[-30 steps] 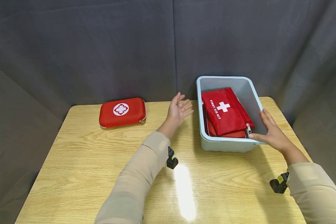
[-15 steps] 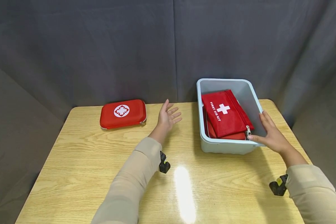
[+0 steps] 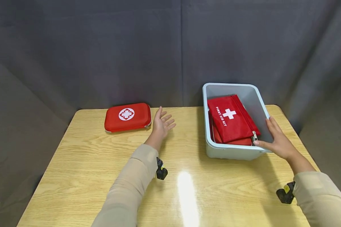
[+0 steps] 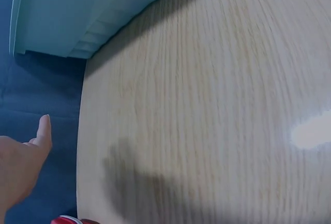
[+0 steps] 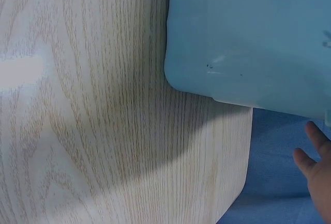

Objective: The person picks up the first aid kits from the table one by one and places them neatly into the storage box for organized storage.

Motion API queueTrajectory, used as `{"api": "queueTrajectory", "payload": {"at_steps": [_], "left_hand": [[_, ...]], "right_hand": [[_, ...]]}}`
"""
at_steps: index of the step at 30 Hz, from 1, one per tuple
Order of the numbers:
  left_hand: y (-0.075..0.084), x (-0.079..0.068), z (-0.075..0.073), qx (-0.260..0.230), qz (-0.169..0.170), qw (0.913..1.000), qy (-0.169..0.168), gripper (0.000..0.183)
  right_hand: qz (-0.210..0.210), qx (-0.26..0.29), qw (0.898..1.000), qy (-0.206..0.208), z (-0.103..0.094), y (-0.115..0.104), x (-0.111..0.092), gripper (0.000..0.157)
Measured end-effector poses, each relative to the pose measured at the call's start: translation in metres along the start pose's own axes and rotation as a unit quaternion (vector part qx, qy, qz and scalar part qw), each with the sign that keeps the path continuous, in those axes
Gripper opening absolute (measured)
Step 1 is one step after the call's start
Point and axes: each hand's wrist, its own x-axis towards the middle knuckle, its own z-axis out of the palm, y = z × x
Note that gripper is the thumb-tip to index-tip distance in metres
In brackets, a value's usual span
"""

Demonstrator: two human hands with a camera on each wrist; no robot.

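My left hand (image 3: 161, 126) is held over the table just right of a red hard zip case (image 3: 128, 117) with a white round cross emblem. Its fingers are spread and hold nothing. In the left wrist view the thumb side of the left hand (image 4: 23, 164) shows at the left edge. My right hand (image 3: 279, 142) rests across the near right corner of a pale blue plastic bin (image 3: 228, 153), fingers fairly straight along the side rim and thumb at the front rim. Inside the bin, a red first aid pouch (image 3: 233, 124) lies tilted on another red case (image 3: 240, 142), mostly hidden.
The wooden table (image 3: 216, 186) reaches back to a dark grey curtain (image 3: 130, 53), with more curtain at both sides. The bin stands near the back right of the table. A bright glare patch (image 3: 187, 198) lies on the near middle of the wood.
My left hand has moved left, away from the bin and toward the red case on the table. The right hand stays at the bin's corner; the view has shifted slightly.
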Motion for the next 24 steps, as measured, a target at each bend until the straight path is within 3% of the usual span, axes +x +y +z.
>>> {"api": "queueTrajectory", "payload": {"at_steps": [24], "left_hand": [[-0.002,0.01,-0.058,-0.024,-0.006,0.9985,0.049,0.07]], "right_hand": [[0.015,-0.01,1.0,0.009,0.002,0.0,0.0,0.095]]}}
